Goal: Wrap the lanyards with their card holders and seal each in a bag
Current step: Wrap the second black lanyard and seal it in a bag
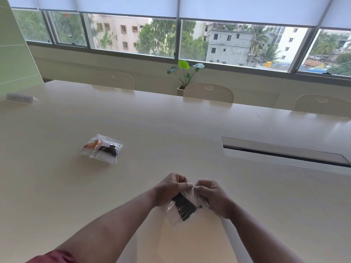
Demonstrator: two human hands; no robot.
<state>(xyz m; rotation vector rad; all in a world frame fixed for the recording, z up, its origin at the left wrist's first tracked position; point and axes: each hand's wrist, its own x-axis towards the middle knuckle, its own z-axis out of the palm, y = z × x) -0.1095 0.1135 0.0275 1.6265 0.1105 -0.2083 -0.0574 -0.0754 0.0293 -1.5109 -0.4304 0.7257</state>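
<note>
Clear bag (180,209), light, limp and slippery, sits lower centre holding black lanyard (185,206); left hand (171,187) and right hand (212,196) pinch its top strip. Best gripped there.

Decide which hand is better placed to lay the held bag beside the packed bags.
Left, probably: the packed bags lie on the left hand's side; the right hand would cross over. Both pinch the held bag.

Large cream bench (171,130): smooth laminate look, soft sheen. Clear thin plastic bag (171,211) in hands, glossy, crinkled; black matt strap-wrapped bundle (185,206) inside. Two clear glossy plastic bags (101,149) on bench. Cream perforated plastic chair backs (209,93), matt.
</note>
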